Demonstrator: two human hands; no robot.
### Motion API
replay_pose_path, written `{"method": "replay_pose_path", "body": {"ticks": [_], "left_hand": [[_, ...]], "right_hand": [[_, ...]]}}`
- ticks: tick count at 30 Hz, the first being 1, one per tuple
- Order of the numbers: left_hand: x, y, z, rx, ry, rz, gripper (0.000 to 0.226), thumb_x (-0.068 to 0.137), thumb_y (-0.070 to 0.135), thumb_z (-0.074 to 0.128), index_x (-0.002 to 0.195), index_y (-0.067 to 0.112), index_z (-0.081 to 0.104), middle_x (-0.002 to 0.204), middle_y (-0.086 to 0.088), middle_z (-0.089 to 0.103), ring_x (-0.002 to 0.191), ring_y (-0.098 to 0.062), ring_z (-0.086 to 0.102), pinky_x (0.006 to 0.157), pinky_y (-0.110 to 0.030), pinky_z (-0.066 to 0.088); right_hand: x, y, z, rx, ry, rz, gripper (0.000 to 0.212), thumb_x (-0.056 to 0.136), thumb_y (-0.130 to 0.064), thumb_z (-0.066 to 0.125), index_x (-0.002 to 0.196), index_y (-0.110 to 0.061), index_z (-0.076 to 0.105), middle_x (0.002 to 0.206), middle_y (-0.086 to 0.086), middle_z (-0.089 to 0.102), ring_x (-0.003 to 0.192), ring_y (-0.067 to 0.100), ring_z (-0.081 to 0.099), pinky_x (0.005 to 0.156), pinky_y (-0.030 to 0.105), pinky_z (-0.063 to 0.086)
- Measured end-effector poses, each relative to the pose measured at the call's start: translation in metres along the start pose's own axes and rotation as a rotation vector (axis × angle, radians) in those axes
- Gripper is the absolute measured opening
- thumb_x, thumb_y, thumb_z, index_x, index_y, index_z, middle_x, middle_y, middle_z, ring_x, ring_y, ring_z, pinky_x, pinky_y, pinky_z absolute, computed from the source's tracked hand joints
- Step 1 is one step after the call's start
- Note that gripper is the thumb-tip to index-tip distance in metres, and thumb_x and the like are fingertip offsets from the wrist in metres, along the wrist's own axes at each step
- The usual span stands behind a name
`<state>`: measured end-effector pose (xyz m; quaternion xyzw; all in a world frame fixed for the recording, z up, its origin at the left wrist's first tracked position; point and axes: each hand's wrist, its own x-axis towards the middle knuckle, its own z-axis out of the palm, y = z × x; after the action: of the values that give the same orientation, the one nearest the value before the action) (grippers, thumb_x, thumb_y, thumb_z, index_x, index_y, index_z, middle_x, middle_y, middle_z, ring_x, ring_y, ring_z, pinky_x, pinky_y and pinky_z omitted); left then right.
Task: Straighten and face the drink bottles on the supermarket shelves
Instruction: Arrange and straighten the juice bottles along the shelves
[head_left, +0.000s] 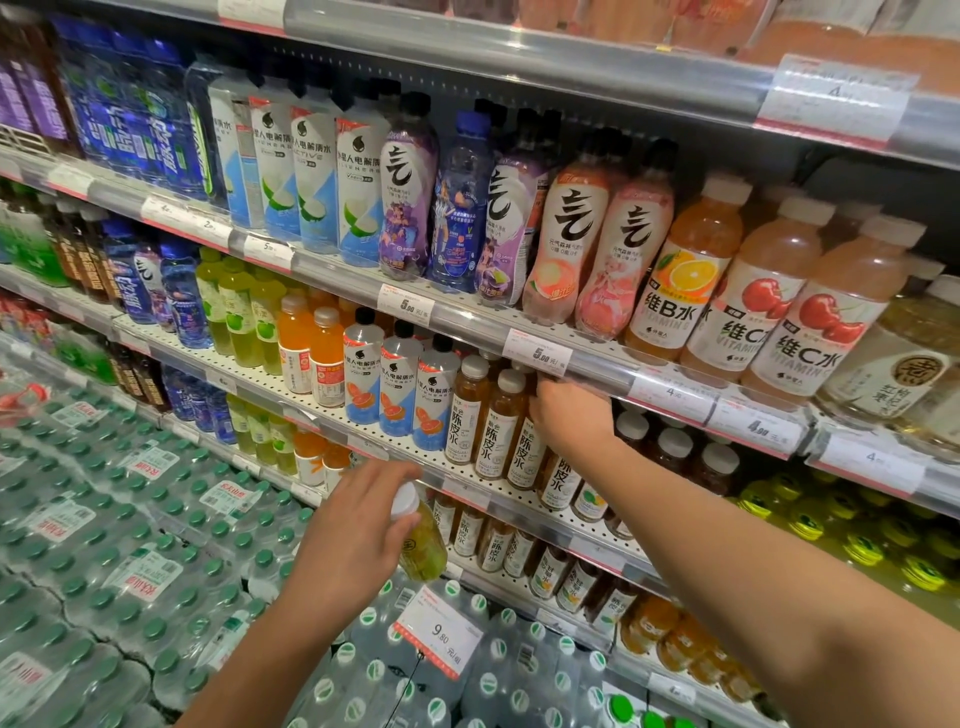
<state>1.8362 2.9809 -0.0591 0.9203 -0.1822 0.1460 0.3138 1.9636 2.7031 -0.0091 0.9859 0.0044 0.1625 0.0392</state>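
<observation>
Left hand (358, 540) clamped around white-capped yellow-green drink bottle (423, 543), held off-shelf, probably for re-slotting | right hand (569, 415) reached among amber tea bottles (491, 423), second shelf; grip unclear.

Left hand (358, 535) curled tight around a yellow-green bottle (423, 540), forearm angled up from below. Right hand (569, 415) reaches higher and further in, fingers bent, grip unclear.

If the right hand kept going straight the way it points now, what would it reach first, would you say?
Probably the white-capped brown tea bottles on the middle shelf; the right hand already reaches among them under the price rail, though depth is unclear.
</observation>
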Motion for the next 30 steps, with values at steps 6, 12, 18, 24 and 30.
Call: {"method": "replay_pose_path", "body": {"ticks": [6, 12, 18, 24, 30], "left_hand": [[0.004, 0.005, 0.003, 0.0, -0.001, 0.012, 0.041, 0.091, 0.027, 0.07, 0.129, 0.029, 0.055, 0.125, 0.009, 0.057, 0.112, -0.016, 0.056, 0.084, -0.036, 0.048], [0.0, 0.003, 0.004, 0.003, -0.016, 0.02, 0.041, 0.092, 0.027, 0.069, 0.129, 0.03, 0.053, 0.123, 0.01, 0.055, 0.112, -0.015, 0.054, 0.085, -0.036, 0.048], [-0.001, 0.001, 0.003, 0.012, -0.024, 0.018, 0.04, 0.091, 0.027, 0.069, 0.129, 0.029, 0.054, 0.124, 0.008, 0.057, 0.113, -0.017, 0.055, 0.086, -0.036, 0.048], [0.002, 0.003, 0.006, 0.02, -0.021, 0.012, 0.04, 0.091, 0.029, 0.069, 0.128, 0.028, 0.054, 0.122, 0.007, 0.058, 0.109, -0.019, 0.057, 0.082, -0.036, 0.048], [0.004, 0.006, 0.008, 0.032, -0.032, 0.013, 0.041, 0.091, 0.03, 0.069, 0.129, 0.027, 0.054, 0.125, 0.008, 0.057, 0.114, -0.019, 0.056, 0.085, -0.04, 0.05]], "right_hand": [[0.008, 0.0, -0.001, 0.007, -0.093, 0.047, 0.018, 0.1, -0.029, 0.058, 0.102, -0.016, 0.07, 0.094, 0.005, 0.07, 0.085, 0.031, 0.068, 0.069, 0.042, 0.06], [0.014, 0.002, 0.001, 0.06, -0.155, 0.075, 0.019, 0.102, -0.031, 0.057, 0.113, -0.018, 0.065, 0.094, -0.003, 0.062, 0.097, 0.027, 0.065, 0.07, 0.037, 0.049], [0.01, 0.014, 0.0, 0.193, -0.197, 0.003, 0.016, 0.104, -0.034, 0.054, 0.108, -0.018, 0.056, 0.098, 0.0, 0.057, 0.103, 0.028, 0.062, 0.079, 0.038, 0.048], [0.006, 0.018, -0.002, 0.188, -0.203, -0.049, 0.027, 0.105, -0.035, 0.055, 0.089, -0.014, 0.06, 0.091, 0.003, 0.064, 0.088, 0.026, 0.065, 0.078, 0.042, 0.057], [0.004, 0.02, -0.003, 0.152, -0.186, -0.082, 0.03, 0.105, -0.037, 0.053, 0.085, -0.016, 0.058, 0.087, 0.003, 0.065, 0.083, 0.025, 0.065, 0.075, 0.043, 0.058]]}}
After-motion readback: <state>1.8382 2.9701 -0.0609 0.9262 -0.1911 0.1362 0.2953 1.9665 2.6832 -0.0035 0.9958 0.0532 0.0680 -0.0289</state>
